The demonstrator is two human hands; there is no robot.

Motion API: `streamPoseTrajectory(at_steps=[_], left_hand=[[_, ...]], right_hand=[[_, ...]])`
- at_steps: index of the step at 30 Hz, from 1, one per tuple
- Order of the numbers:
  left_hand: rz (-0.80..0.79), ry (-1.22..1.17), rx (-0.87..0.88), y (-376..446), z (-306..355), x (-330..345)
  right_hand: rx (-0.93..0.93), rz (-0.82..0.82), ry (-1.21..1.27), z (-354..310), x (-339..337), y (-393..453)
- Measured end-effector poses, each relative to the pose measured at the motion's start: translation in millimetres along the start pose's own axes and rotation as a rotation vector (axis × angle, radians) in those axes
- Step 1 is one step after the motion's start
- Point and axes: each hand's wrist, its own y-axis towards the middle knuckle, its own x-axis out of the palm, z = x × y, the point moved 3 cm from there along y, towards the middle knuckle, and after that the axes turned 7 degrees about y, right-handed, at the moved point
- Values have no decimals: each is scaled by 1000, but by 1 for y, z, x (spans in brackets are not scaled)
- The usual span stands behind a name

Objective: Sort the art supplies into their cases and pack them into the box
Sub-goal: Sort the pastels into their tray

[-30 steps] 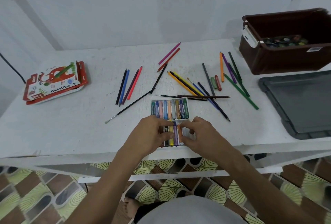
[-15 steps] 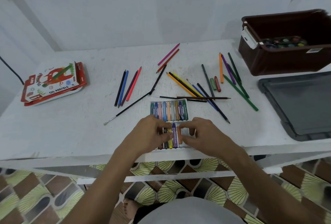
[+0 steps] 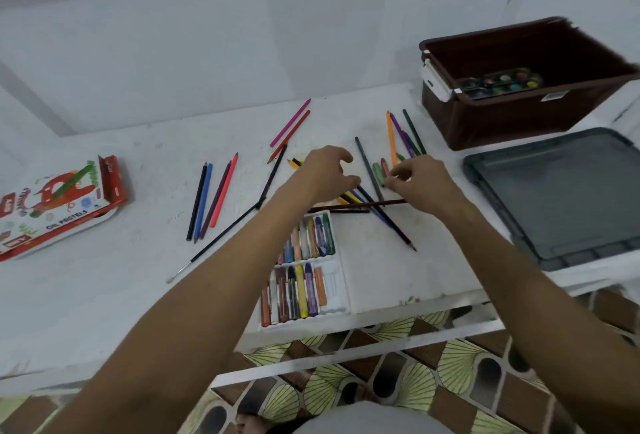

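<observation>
Now both hands have left the pastel tray [image 3: 341,298], left hand [image 3: 325,173] loosely spread, right hand [image 3: 420,180] seemingly pinching a green pastel [image 3: 378,172]; brown box [image 3: 519,121] holds a paint palette [image 3: 498,82].

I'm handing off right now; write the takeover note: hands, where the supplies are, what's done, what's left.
Left hand: open over the loose pencils, holding nothing.
Right hand: fingers at the two stray pastels; grip unclear.
Pastel tray: at the table's near edge, nearly full, a few slots empty.
Oil pastels sleeve: far left.
Brown box: holds only the paint palette; grey lid beside it.
Left: tray the pastels, sleeve it, gather pencils and the brush, pack.
</observation>
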Motion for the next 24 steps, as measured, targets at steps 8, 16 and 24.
streamPoseTrajectory(at_steps=[8,16,24], left_hand=[[-112,98,13,40,16,23],[-162,155,-4,53,30,33],[-39,72,-4,29,24,19]], right_hand=[[65,-3,-21,23,18,30],[95,50,-88,31,19,46],[81,0,39,17,-2,20]])
